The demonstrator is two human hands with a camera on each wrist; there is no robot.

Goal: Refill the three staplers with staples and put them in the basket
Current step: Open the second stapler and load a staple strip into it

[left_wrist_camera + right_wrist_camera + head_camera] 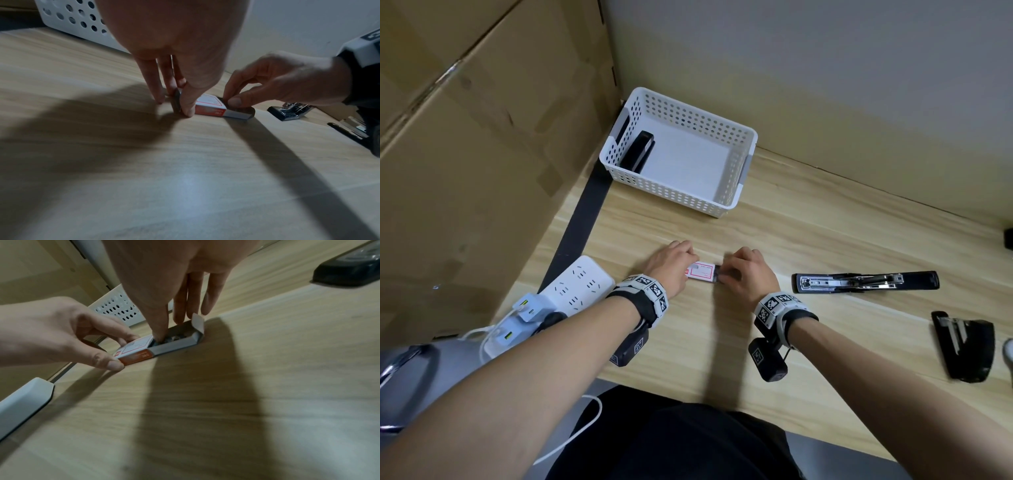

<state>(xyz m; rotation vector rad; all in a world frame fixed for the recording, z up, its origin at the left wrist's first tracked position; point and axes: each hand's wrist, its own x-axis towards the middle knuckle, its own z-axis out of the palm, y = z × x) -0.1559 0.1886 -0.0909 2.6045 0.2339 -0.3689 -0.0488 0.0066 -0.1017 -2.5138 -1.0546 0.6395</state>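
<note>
A small red-and-white staple box [700, 272] lies on the wooden table [825, 233] between my hands. My left hand [690, 263] pinches the sleeve's left end [207, 105] between thumb and fingers. My right hand [726, 270] is at the slid-out grey tray [176, 344], with its thumb down on the staples inside and its fingers behind the far wall. One black stapler [640, 152] stands in the white perforated basket [722, 202]. A second stapler [863, 282] lies opened flat to my right. A third [962, 346] lies nearer the front edge.
A white power strip [575, 287] with plugged chargers sits at the left front. Cardboard boxes [465, 137] wall off the left side, and a pale wall stands behind the basket. The table's front edge runs just below my wrists.
</note>
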